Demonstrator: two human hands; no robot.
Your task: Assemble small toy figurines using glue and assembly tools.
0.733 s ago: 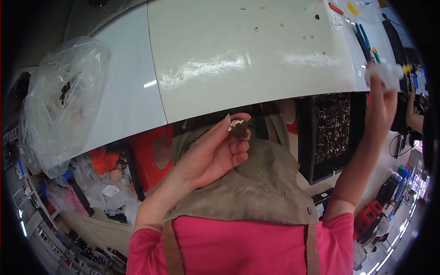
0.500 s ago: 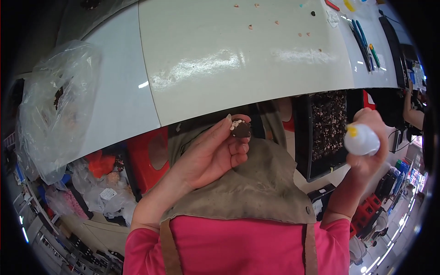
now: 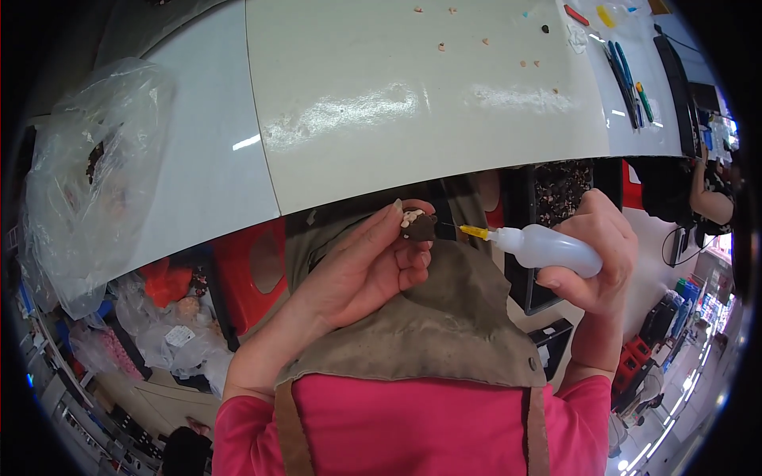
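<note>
My left hand (image 3: 349, 278) pinches a small dark brown piece (image 3: 419, 229) between thumb and fingers, above the apron on my lap. Pale bits cover its upper left side; what it is I cannot tell. In my right hand (image 3: 609, 250) lies a white squeeze bottle (image 3: 556, 251), gripped round its body. Its yellow needle tip (image 3: 474, 232) points left at the brown piece, with a small gap that I cannot judge exactly. Partly behind the right hand stands a black tray (image 3: 520, 198) of many small dark and pale pieces.
The pale worktable (image 3: 357, 151) ends just beyond my hands, with small pinkish bits scattered on it. Long blue-handled tools (image 3: 625, 75) lie at its far right. A clear plastic bag (image 3: 95, 198) hangs over the left edge. Below is a red stool (image 3: 242, 274). Another person's arm (image 3: 713, 198) shows at right.
My right hand has moved left and turned the squeeze bottle, so its needle now points toward the brown piece. The left hand has stayed nearly still. A dark head has appeared at the lower left.
</note>
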